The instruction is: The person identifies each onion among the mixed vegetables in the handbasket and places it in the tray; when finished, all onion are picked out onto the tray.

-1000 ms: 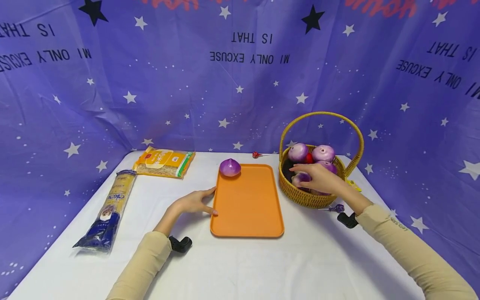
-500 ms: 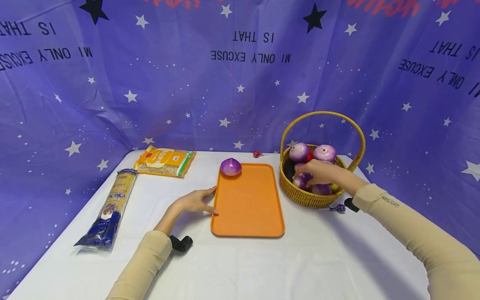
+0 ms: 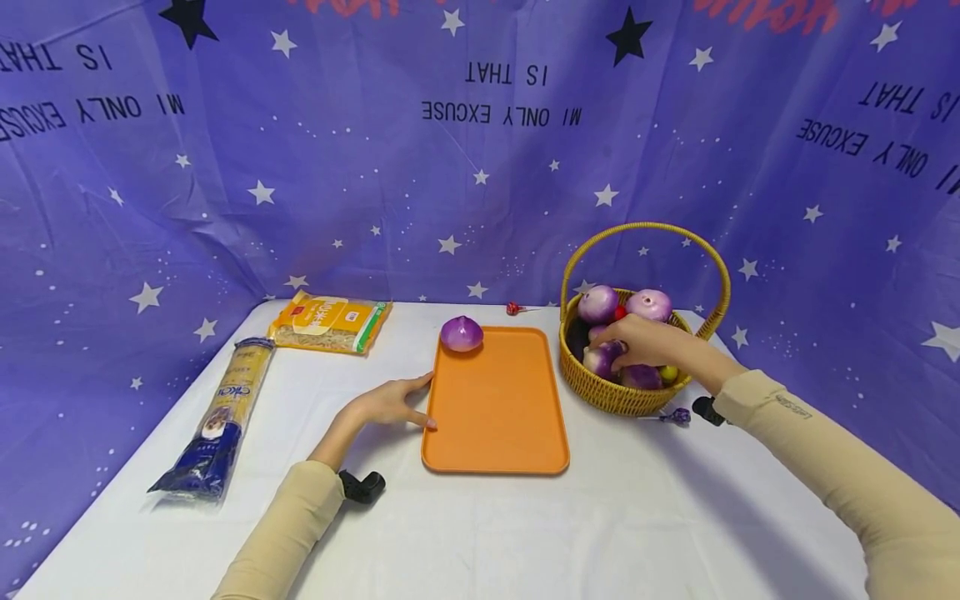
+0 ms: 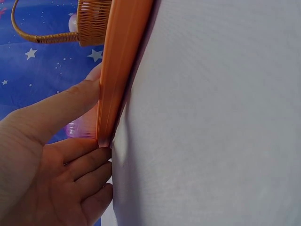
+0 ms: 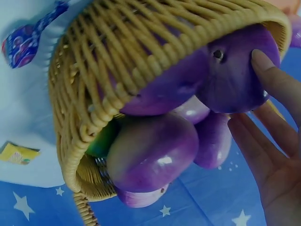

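My right hand (image 3: 648,340) reaches into the wicker basket (image 3: 618,402) and grips a purple onion (image 3: 600,360) at its near left side. In the right wrist view the thumb lies on one side of that onion (image 5: 230,80) and the fingertips on the other, with the onion still inside the rim. My left hand (image 3: 384,403) touches the left edge of the orange tray (image 3: 495,400), thumb and forefinger spread apart. The left wrist view has the thumb at the tray's rim and the other fingers extended beside its edge. Another purple onion (image 3: 461,334) rests on the tray's far left corner.
More onions (image 3: 648,306), a red item (image 3: 620,313) and a yellow-green one (image 3: 668,374) fill the basket under its tall handle. Wrapped lollipops (image 3: 678,416) lie near it. An orange food packet (image 3: 330,323) and a long noodle pack (image 3: 217,417) lie at left. A starry cloth hangs behind.
My right hand has lowered into the basket and closed around the near left onion, which has tilted slightly. The left hand and tray stay put.
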The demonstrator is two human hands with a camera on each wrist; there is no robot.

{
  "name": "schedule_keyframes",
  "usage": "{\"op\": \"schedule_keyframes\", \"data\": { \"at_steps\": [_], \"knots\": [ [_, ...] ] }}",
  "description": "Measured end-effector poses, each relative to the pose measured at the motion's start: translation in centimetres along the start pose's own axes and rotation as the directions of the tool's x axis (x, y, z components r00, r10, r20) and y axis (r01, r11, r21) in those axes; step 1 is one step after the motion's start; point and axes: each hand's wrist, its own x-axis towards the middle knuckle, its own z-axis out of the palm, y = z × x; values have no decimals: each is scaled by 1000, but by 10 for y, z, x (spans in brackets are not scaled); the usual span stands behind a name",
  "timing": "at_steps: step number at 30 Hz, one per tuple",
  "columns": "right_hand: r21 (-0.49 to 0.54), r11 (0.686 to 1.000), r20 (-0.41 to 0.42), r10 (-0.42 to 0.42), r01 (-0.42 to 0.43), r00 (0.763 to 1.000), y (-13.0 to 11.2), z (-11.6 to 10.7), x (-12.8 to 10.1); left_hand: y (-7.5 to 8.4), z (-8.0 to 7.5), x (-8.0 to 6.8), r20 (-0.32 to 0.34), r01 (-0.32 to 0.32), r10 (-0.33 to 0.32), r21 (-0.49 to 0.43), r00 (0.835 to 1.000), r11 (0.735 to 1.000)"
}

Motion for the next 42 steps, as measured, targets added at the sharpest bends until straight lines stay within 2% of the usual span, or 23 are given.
{"op": "schedule_keyframes", "data": {
  "at_steps": [4,9,14,18,23,25,29,36,42],
  "knots": [
    [28,999,-77,-17,19,997,-4,-5,-5,-1,0,0,-1,4,-4,-1,1000,1000],
    [46,999,-191,9,0,982,-11,-8,-14,-1,1,1,-1,-4,4,0,1000,1000],
    [36,997,-336,73,-65,939,-20,-7,-19,-1,1,1,-3,-9,9,8,1000,1000],
    [100,989,-415,143,-111,898,-32,-2,-16,-2,1,1,-1,-10,10,10,1000,1000],
    [172,982,-489,153,-77,859,-47,8,4,-3,1,1,1,-11,10,7,1000,1000],
    [188,981,-504,142,-53,852,-53,13,16,-3,1,2,2,-11,11,7,1000,1000],
    [253,967,-495,158,-32,854,-63,25,40,-2,0,2,5,-9,9,12,1000,1000],
    [257,963,-458,194,-79,868,-62,47,83,-2,1,3,10,-9,9,8,1000,1000],
    [261,955,-426,246,-142,871,-55,59,110,-3,1,3,12,-11,11,16,1000,1000]
  ]
}}
